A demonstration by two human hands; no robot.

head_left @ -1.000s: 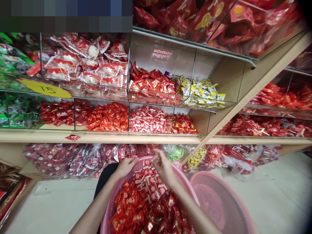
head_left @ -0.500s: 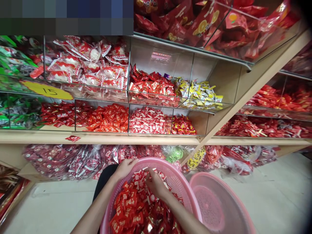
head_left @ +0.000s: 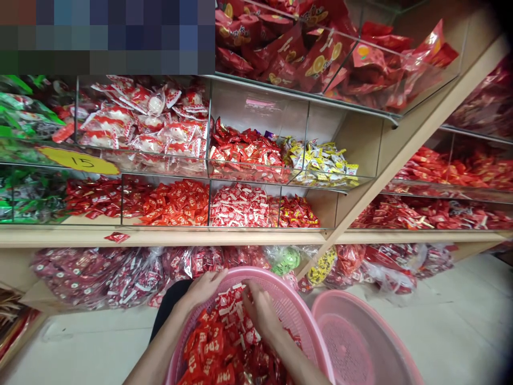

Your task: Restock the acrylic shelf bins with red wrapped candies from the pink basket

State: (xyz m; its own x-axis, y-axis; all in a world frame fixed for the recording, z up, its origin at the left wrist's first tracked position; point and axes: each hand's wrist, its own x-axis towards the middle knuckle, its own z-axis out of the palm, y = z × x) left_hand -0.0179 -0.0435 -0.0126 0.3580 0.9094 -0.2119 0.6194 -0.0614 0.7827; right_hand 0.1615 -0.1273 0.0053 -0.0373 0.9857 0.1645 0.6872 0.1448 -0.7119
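Note:
A pink plastic basket (head_left: 310, 315) with perforated sides stands in front of me, tilted toward me. My left hand (head_left: 206, 287) grips its far left rim, fingers hooked over the edge. Inside lie orange-red wrapped candies (head_left: 208, 342), white-and-red wrapped candies (head_left: 232, 302) and darker red shiny candies (head_left: 260, 361). My right hand (head_left: 260, 310) is inside the basket at the right edge of the white-and-red candies. Its fingers are bent and apart, with no candy visible in them; the fingertips are partly hidden.
A second pink basket (head_left: 347, 347) stands on the tiled floor at the right. Ahead, a wooden shelf (head_left: 160, 235) carries clear bins of wrapped candies, with a yellow price tag (head_left: 80, 160) marked 15. One loose red candy (head_left: 117, 237) lies on the ledge. Bagged candies (head_left: 76, 272) sit underneath.
My right hand has shifted slightly right and its fingers have loosened from a closed curl. My left hand stays on the rim. The view has tipped up a little.

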